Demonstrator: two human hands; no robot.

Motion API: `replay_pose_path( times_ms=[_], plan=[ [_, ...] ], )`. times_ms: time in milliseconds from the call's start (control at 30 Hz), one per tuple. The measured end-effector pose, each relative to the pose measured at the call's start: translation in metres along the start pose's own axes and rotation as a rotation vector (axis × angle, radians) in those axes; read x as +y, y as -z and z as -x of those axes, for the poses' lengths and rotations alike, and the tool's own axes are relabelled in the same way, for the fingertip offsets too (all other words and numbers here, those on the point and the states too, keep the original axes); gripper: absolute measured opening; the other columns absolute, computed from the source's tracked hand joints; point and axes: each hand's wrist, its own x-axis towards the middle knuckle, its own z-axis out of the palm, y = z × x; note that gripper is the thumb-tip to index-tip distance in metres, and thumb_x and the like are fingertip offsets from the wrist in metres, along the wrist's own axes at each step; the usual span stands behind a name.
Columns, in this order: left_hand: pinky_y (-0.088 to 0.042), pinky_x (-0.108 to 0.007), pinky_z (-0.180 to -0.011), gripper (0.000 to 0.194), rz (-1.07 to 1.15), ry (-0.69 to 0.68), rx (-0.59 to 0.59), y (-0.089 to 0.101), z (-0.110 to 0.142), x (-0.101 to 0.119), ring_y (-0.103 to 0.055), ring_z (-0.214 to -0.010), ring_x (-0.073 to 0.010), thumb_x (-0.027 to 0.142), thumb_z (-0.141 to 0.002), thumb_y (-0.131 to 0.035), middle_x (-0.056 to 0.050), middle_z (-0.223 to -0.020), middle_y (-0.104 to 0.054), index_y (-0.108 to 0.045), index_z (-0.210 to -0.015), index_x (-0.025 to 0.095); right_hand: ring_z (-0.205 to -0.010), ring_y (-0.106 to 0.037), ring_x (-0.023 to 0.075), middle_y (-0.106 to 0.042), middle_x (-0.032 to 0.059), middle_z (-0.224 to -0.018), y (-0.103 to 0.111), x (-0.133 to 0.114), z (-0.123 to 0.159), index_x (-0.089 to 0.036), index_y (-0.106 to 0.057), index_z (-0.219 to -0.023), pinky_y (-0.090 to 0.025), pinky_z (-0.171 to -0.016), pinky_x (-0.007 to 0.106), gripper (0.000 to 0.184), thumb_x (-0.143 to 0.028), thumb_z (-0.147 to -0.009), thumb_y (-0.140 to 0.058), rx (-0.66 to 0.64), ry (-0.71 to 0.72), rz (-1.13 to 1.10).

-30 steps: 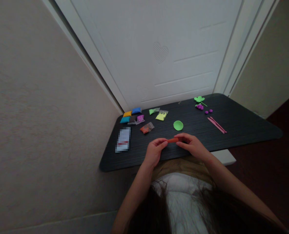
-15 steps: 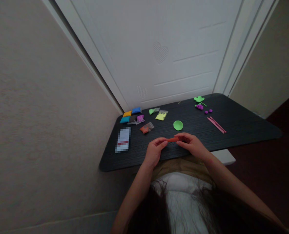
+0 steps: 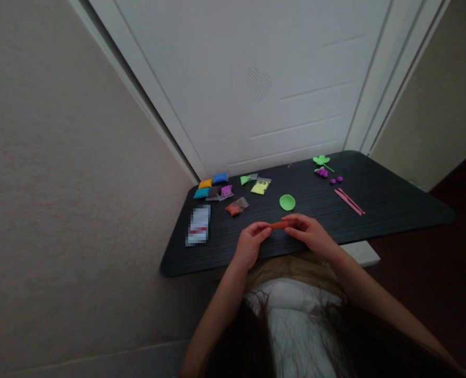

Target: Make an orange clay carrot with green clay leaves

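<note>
Between my two hands, over the near part of the dark table, is a short roll of orange-red clay. My left hand pinches its left end between thumb and fingers. At the other end, my right hand is closed on it the same way, its fingertips hiding that end. Just beyond my hands lies a flat, round green clay disc. An opened bag of orange-red clay rests past my left hand.
Bags of coloured clay cluster at the table's back left, with a yellow bag nearby. A pixelated packet lies at left. Pink modelling tools, purple balls and a green leaf shape are at right.
</note>
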Motion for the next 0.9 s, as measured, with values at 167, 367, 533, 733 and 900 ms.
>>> replay_pose_path(
  times_ms=[167,367,533,733,900],
  plan=[
    [-0.037,-0.024,-0.068,0.022,-0.041,-0.015,0.001,0.001,0.0,-0.001,-0.051,-0.068,-0.0098,0.026,-0.059,-0.068,-0.001,-0.074,-0.06,-0.064,-0.078,0.015,-0.084,-0.057,0.0162,-0.062,0.0032,-0.093,0.0,0.0,0.0,-0.023,-0.057,-0.101,-0.043,-0.078,0.032,0.032,-0.033,-0.07,-0.059,-0.005,0.001,0.007],
    [-0.038,-0.025,-0.071,0.024,0.022,-0.027,-0.008,0.001,-0.001,-0.001,-0.053,-0.068,-0.0098,0.025,-0.058,-0.068,-0.001,-0.077,-0.062,-0.063,-0.08,0.016,-0.081,-0.057,0.0157,-0.062,0.0031,-0.09,0.0,-0.002,0.0,-0.021,-0.058,-0.097,-0.043,-0.075,0.031,0.029,-0.034,-0.072,-0.057,-0.031,0.015,0.015],
    [-0.04,-0.024,-0.071,0.026,0.113,-0.025,0.007,0.001,-0.002,-0.002,-0.054,-0.071,-0.0094,0.02,-0.06,-0.067,-0.001,-0.082,-0.062,-0.063,-0.085,0.017,-0.081,-0.056,0.0154,-0.061,0.0029,-0.088,-0.006,-0.005,0.0,-0.02,-0.057,-0.091,-0.043,-0.074,0.03,0.021,-0.031,-0.074,-0.054,-0.036,0.072,0.137],
    [-0.04,-0.024,-0.074,0.026,0.182,-0.063,0.026,0.003,-0.003,-0.003,-0.054,-0.076,-0.0099,0.017,-0.062,-0.065,-0.002,-0.085,-0.061,-0.063,-0.088,0.016,-0.081,-0.055,0.0132,-0.059,0.0014,-0.09,-0.025,-0.003,-0.002,-0.021,-0.05,-0.096,-0.043,-0.076,0.029,0.024,-0.019,-0.073,-0.055,0.021,0.12,0.191],
    [-0.041,-0.025,-0.073,0.024,0.127,-0.093,0.039,0.002,-0.003,-0.004,-0.055,-0.077,-0.0111,0.019,-0.062,-0.065,-0.003,-0.086,-0.062,-0.063,-0.086,0.016,-0.084,-0.054,0.0129,-0.056,0.0029,-0.096,-0.03,0.001,-0.005,-0.021,-0.048,-0.103,-0.044,-0.078,0.029,0.032,-0.014,-0.071,-0.054,0.104,0.156,0.203]
  ],
)
